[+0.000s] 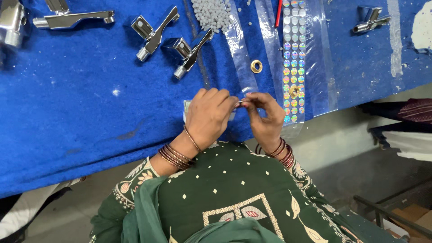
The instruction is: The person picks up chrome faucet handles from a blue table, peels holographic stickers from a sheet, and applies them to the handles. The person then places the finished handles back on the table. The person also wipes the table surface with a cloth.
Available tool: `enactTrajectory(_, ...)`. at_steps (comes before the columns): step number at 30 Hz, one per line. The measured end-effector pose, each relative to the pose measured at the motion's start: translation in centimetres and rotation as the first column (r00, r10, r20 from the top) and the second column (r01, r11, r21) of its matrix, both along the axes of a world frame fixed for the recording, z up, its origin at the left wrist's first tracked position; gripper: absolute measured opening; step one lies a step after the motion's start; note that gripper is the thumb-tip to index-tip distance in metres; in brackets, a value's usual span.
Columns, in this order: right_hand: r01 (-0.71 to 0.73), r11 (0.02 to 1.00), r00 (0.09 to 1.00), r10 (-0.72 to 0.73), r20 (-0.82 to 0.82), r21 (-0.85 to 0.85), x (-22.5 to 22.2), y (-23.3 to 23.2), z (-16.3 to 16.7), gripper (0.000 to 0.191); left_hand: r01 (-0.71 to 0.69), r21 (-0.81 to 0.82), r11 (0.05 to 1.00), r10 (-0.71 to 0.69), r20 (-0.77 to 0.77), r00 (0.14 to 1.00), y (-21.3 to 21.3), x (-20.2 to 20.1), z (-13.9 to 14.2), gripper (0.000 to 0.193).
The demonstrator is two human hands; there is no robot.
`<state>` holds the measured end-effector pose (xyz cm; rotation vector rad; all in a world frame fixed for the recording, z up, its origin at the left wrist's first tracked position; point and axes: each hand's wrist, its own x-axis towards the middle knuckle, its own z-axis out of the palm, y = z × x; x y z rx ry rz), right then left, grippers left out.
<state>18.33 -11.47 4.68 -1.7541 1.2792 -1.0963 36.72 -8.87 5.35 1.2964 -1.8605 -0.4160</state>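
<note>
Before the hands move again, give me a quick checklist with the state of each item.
1. Both hands meet at the table edge: left hand and right hand pinch a small silvery piece together: ok.
2. What that piece is: cannot tell, too small.
3. Strip of shiny round stickers lies flat beside the right hand: ok.
4. Brass ring sits on the blue cloth, apart from the hands: ok.
5. Two chrome taps lie above the left hand, untouched: ok.
</note>
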Motion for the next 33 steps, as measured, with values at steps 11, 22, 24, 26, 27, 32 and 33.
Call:
enactTrajectory(11,-0.464,0.7,0.778,0.03,-0.627,-0.543,-1.7,-0.9,2.2,0.03,0.015,0.315,0.949,0.079,-0.281,0.956,0.1,-1.5,-0.2,0.017)
enactTrajectory(22,-0.432,0.717,0.81,0.043,-0.584,-0.547,-2.5,-1.8,1.5,0.02,0.092,0.411,0.907,0.069,-0.36,0.93,-1.1,-1.8,-0.3,0.02)
enactTrajectory(24,-0.412,0.751,0.818,0.056,-0.572,-0.516,-2.3,-1.9,1.2,0.019,0.104,0.421,0.901,0.067,-0.372,0.926,-1.3,-1.8,-0.4,0.02)
enactTrajectory(26,-0.394,0.76,0.841,0.072,-0.536,-0.516,-2.2,-2.0,1.0,0.02,0.11,0.435,0.894,0.066,-0.369,0.927,-1.5,-1.8,-0.5,0.02)
enactTrajectory(27,-0.385,0.765,0.852,0.081,-0.517,-0.516,-2.2,-2.1,0.9,0.021,0.109,0.436,0.893,0.063,-0.361,0.93,-1.6,-1.8,-0.5,0.02)
enactTrajectory(32,-0.418,0.777,0.843,0.139,-0.519,-0.471,-2.5,-2.4,0.9,0.024,0.101,0.447,0.889,0.073,-0.356,0.931,-1.6,-1.9,-0.6,0.02)
enactTrajectory(33,-0.416,0.771,0.85,0.141,-0.508,-0.482,-2.5,-2.4,0.9,0.025,0.104,0.442,0.891,0.069,-0.357,0.932,-1.6,-1.9,-0.6,0.02)
